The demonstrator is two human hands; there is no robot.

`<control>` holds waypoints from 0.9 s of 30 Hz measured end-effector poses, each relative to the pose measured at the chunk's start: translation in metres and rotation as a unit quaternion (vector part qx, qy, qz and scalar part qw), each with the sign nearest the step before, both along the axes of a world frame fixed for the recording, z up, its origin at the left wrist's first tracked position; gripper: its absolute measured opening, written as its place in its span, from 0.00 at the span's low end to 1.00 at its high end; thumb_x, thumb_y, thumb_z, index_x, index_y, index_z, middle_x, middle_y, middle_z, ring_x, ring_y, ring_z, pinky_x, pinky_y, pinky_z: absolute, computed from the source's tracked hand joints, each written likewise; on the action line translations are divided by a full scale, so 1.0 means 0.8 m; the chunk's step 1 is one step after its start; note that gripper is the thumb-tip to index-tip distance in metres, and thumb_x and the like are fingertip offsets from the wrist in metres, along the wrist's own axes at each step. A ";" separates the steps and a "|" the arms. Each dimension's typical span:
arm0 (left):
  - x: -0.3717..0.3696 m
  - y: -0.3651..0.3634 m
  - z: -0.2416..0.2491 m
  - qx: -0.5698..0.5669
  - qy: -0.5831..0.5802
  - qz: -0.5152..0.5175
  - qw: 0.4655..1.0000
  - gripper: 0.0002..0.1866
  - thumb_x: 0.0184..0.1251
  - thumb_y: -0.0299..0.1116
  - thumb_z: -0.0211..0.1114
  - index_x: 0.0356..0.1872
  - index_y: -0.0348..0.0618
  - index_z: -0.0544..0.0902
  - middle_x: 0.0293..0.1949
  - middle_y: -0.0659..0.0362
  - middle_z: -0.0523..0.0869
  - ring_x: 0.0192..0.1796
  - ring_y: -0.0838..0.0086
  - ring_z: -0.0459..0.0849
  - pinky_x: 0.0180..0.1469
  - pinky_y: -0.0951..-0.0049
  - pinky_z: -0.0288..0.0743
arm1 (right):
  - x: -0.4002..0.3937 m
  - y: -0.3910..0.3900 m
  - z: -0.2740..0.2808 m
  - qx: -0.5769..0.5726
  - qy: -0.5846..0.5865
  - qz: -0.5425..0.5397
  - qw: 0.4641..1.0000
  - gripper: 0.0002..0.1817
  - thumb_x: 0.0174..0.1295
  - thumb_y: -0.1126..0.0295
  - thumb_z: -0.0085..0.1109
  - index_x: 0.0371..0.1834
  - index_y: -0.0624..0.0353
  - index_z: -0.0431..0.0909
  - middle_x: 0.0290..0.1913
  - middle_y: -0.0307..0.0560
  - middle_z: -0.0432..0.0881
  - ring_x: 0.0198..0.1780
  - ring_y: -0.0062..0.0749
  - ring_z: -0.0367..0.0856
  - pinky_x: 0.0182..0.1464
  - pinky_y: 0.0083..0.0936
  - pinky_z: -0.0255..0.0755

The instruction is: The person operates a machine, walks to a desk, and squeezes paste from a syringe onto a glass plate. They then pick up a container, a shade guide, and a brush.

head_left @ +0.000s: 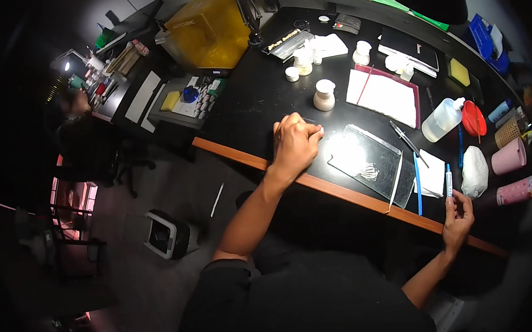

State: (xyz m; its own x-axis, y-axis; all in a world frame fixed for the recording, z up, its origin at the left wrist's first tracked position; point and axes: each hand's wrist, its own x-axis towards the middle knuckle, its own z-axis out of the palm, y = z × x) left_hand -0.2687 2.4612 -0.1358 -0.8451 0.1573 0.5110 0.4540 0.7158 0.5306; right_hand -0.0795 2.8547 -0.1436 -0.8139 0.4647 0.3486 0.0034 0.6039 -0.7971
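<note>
A person's dark shirt fills the bottom of the head view, and two bare forearms reach from it to a black desk with a wooden front edge. The glass plate lies flat near that edge, bearing a patch of white material and a pale strip along its right side. Left of the plate, the left hand is curled with its knuckles up; a small pale spot shows at its fingertips, but I cannot tell whether it is gripping anything. Right of the plate, the right hand pinches a blue-and-white pen between thumb and fingers, its blue end pointing up and away from the person. Between the plate and that pen are a narrow blue stick and a folded white tissue. A dark, slim tool lies at the plate's far right corner. Farther right of the plate are a squeeze bottle, a red bowl, a white lumpy bundle and a pink cup. Beyond the plate, white paper rests on a dark red folder, with a lidded jar to its left. Well left of the plate, a bin stands on the floor, and another person sits by a lit bench.
</note>
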 end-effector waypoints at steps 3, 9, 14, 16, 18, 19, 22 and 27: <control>-0.017 0.009 -0.002 -0.023 -0.021 0.010 0.999 0.07 0.57 0.36 0.75 0.35 0.48 0.94 0.30 0.55 0.84 0.38 0.63 0.82 0.47 0.61 0.72 | 0.001 -0.004 0.002 0.005 -0.014 -0.007 1.000 0.09 0.69 0.75 0.63 0.50 0.65 0.82 0.42 0.34 0.75 0.34 0.09 0.67 0.32 0.09 0.60; -0.046 -0.043 0.005 -0.099 -0.014 0.142 0.985 0.09 0.59 0.40 0.75 0.33 0.46 0.93 0.33 0.49 0.86 0.38 0.55 0.86 0.43 0.56 0.77 | 0.002 0.000 -0.003 -0.012 0.007 0.001 1.000 0.09 0.69 0.75 0.62 0.50 0.65 0.82 0.42 0.33 0.75 0.35 0.10 0.68 0.33 0.09 0.60; -0.080 -0.174 0.001 -0.069 -0.060 0.259 0.962 0.10 0.61 0.39 0.74 0.37 0.44 0.92 0.35 0.46 0.90 0.39 0.50 0.88 0.44 0.58 0.80 | 0.003 0.003 -0.003 -0.026 0.017 0.016 0.999 0.09 0.69 0.75 0.62 0.51 0.65 0.82 0.42 0.34 0.76 0.35 0.10 0.68 0.33 0.10 0.61; -0.077 -0.209 0.005 -0.078 -0.062 0.307 0.946 0.10 0.61 0.38 0.74 0.39 0.45 0.92 0.36 0.46 0.90 0.40 0.50 0.89 0.45 0.59 0.80 | 0.003 0.001 -0.001 -0.017 0.015 0.016 1.000 0.09 0.69 0.75 0.62 0.51 0.65 0.82 0.42 0.34 0.76 0.36 0.10 0.68 0.34 0.10 0.60; -0.072 -0.230 0.008 -0.069 -0.074 0.339 0.935 0.10 0.61 0.37 0.74 0.39 0.45 0.92 0.35 0.47 0.90 0.39 0.51 0.89 0.45 0.60 0.80 | 0.004 0.001 0.000 -0.009 0.008 0.018 1.000 0.10 0.70 0.75 0.62 0.51 0.65 0.82 0.42 0.34 0.76 0.36 0.11 0.68 0.35 0.11 0.62; -0.068 -0.237 0.009 -0.065 -0.075 0.346 0.933 0.10 0.61 0.37 0.74 0.39 0.45 0.92 0.35 0.47 0.90 0.39 0.52 0.89 0.45 0.60 0.80 | 0.005 0.001 0.001 -0.004 0.003 0.018 1.000 0.10 0.71 0.75 0.61 0.52 0.65 0.82 0.42 0.34 0.75 0.37 0.12 0.68 0.37 0.12 0.63; -0.060 -0.260 0.004 -0.048 -0.050 0.358 0.931 0.09 0.60 0.37 0.74 0.37 0.44 0.92 0.33 0.47 0.89 0.38 0.50 0.89 0.43 0.59 0.80 | 0.004 -0.002 0.000 0.001 0.017 0.012 1.000 0.10 0.70 0.75 0.62 0.51 0.65 0.82 0.42 0.34 0.76 0.35 0.11 0.67 0.35 0.12 0.60; -0.031 -0.273 0.004 0.004 0.018 0.332 0.943 0.07 0.61 0.33 0.73 0.36 0.42 0.92 0.32 0.47 0.88 0.35 0.54 0.88 0.41 0.62 0.79 | 0.005 0.001 -0.002 -0.013 0.025 0.014 1.000 0.09 0.69 0.75 0.62 0.50 0.64 0.82 0.41 0.34 0.76 0.34 0.11 0.66 0.33 0.12 0.59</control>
